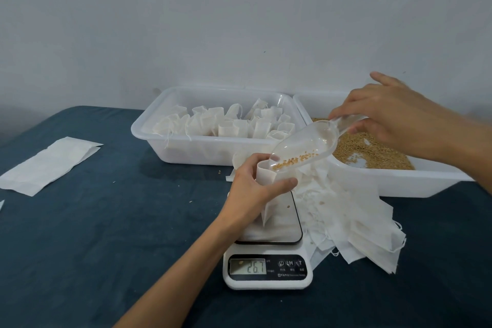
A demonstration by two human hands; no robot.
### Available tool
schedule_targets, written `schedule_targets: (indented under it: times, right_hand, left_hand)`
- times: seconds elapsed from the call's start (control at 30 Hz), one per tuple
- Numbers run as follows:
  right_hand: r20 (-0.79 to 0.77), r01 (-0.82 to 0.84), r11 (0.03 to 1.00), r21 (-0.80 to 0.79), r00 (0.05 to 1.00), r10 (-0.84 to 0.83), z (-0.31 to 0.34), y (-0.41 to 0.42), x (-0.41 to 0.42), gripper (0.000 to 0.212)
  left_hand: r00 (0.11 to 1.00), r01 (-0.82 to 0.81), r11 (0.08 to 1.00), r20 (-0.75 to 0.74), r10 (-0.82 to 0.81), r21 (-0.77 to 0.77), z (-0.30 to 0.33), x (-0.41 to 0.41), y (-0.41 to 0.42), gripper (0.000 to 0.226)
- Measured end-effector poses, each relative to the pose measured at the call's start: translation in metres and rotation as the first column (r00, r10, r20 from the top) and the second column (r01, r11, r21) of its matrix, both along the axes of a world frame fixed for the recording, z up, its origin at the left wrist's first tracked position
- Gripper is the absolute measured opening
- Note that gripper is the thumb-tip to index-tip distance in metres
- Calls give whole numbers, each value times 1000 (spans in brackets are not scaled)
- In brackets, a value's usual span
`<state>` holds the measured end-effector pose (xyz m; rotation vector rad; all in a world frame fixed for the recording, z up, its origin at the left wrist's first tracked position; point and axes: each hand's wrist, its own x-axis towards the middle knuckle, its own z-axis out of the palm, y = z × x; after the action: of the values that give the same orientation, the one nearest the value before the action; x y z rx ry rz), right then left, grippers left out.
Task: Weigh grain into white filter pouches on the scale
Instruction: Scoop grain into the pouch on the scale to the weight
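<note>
A: Pouch position?

B: The left hand (255, 184) grips the open pouch (266, 176) by its mouth, fingers curled round it; the pouch's lower end rests on the scale (269, 261) platform. Display reads 26.7.

A: Scoop?

B: The right hand (391, 112) pinches the handle of the clear scoop (306, 145), which tilts down with its lip at the pouch mouth. A little grain (292, 161) lies near the lip.

A: Supply?

B: The grain tray (426, 181) sits right of the scale, under the right hand. Filled pouches stand in the tray (186, 149) behind. Empty pouches (359, 226) are heaped just beside the scale.
</note>
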<state>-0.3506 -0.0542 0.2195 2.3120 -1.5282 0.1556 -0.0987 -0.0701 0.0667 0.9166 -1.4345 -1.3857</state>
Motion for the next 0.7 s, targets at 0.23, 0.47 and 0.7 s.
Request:
schedule_targets:
  times: [0.23, 0.47, 0.7]
  right_hand:
    - [-10, -26, 1000, -13, 1000, 26, -2, -2, -2, 37]
    - [-22, -18, 1000, -17, 1000, 18, -4, -2, -2, 37]
    - [336, 5, 969, 249, 937, -91, -29, -6, -12, 30]
  left_hand:
    - [999, 18, 999, -32, -17, 29, 4, 2, 0, 46]
    - [999, 31, 999, -30, -30, 34, 3, 1, 0, 48]
    - [1000, 24, 1000, 4, -24, 17, 2, 3, -1, 39]
